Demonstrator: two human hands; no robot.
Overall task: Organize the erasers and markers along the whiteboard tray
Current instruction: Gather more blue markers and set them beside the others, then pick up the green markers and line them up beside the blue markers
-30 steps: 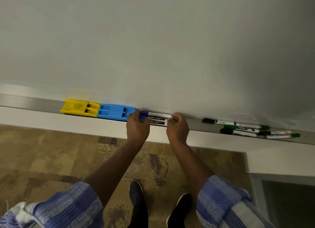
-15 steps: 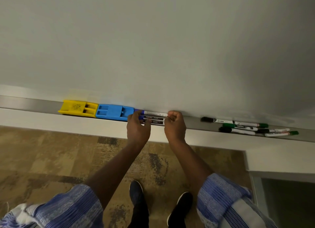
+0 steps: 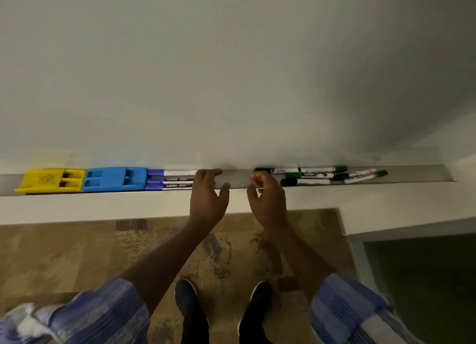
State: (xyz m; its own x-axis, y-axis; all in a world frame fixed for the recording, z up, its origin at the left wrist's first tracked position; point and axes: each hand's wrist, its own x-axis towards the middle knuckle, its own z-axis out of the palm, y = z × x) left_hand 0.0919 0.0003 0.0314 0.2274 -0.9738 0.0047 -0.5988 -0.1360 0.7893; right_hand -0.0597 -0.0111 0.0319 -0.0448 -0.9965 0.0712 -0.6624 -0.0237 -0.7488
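Observation:
A yellow eraser (image 3: pixel 51 180) and a blue eraser (image 3: pixel 114 179) lie end to end at the left of the grey whiteboard tray (image 3: pixel 237 180). Three blue-capped markers (image 3: pixel 170 180) lie side by side against the blue eraser's right end. My left hand (image 3: pixel 208 193) is open, its fingertips at the right ends of those markers. My right hand (image 3: pixel 268 198) hovers over the tray's front edge, fingers loosely curled and holding nothing, just left of a loose heap of black-capped and green-capped markers (image 3: pixel 322 175).
The whiteboard (image 3: pixel 231 73) rises straight behind the tray. A white ledge (image 3: pixel 103 207) runs below it. The tray ends at a corner on the right (image 3: pixel 448 173). Patterned floor and my shoes show underneath.
Both hands have let go of the blue-capped markers, which now lie against the blue eraser. My right hand has moved right toward the black and green markers.

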